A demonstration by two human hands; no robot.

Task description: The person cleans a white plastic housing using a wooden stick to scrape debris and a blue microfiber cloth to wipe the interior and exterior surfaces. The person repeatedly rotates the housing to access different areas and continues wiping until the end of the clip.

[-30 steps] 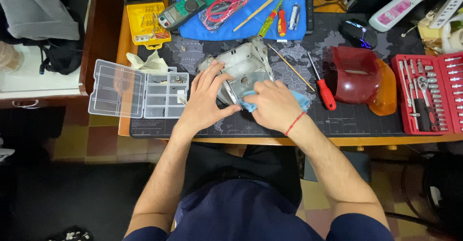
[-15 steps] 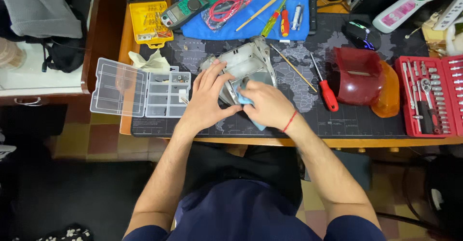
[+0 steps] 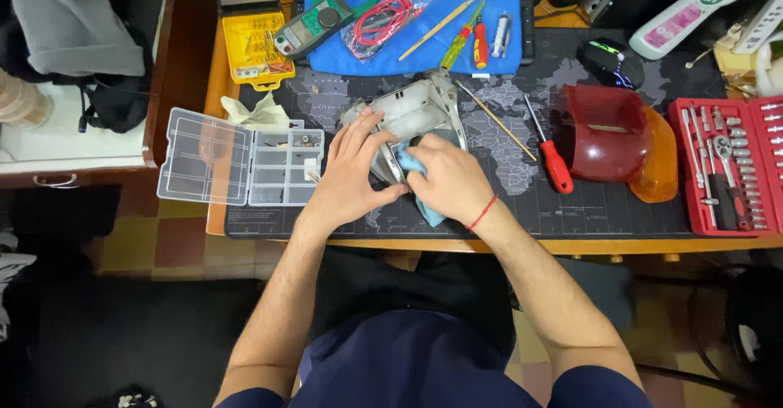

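Left hand (image 3: 349,173) grips the grey housing (image 3: 412,118) (fingers spread over its edge); right hand (image 3: 447,181) fingers pinch a blue cloth (image 3: 418,165) against it.

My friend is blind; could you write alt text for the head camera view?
A person's left hand steadies a grey metal housing while the right hand presses a light blue cloth into it, with a red-handled screwdriver nearby.

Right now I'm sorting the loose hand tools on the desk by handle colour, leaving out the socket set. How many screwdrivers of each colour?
Red-handled screwdriver: 1
Green-and-yellow screwdriver: 1
Small orange-red screwdriver: 1
Total: 3
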